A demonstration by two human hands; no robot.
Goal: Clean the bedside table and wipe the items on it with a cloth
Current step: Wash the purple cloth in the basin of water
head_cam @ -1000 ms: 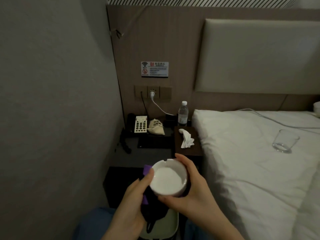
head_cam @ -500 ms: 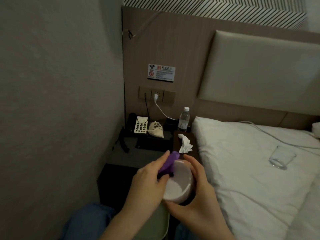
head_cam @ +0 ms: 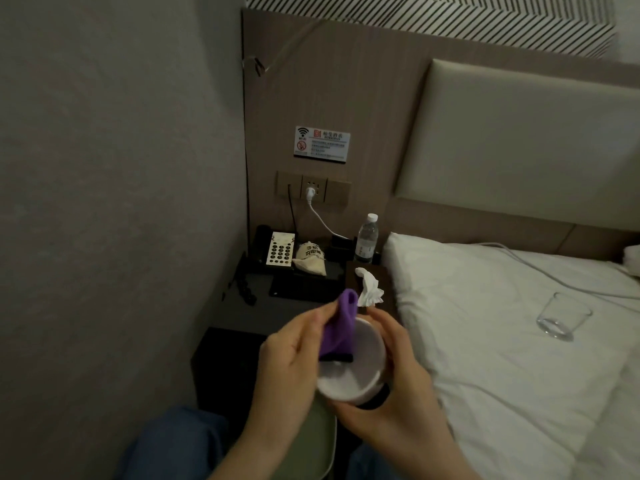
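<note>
Right hand [head_cam: 391, 393] fingers cup the tilted white ashtray [head_cam: 349, 368]; left hand [head_cam: 294, 355] fingers pinch the purple cloth [head_cam: 341, 327] down into its bowl.

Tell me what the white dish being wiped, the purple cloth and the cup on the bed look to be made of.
White dish: likely glazed ceramic; thick, opaque, smooth rim.
Purple cloth: soft fabric with a black edge; it folds limply.
Cup: clear glass or hard plastic; the sheet shows through it.
</note>
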